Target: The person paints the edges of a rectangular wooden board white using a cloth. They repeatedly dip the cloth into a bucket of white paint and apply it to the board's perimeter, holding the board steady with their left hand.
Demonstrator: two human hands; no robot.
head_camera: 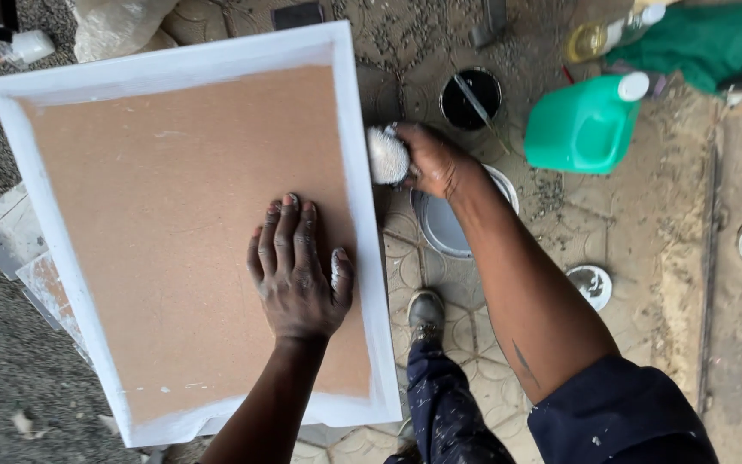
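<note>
Brown fibreboard panel (173, 232), white-edged: our left hand (298, 271) presses flat, holding nothing; our right hand (431, 159) clasps a bristly paint-caked brush (386, 156).

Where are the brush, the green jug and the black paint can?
brush (386, 155), head view, on its white bristles.
green jug (581, 127), head view, on its flat side.
black paint can (471, 98), head view, on the dark inside.
</note>
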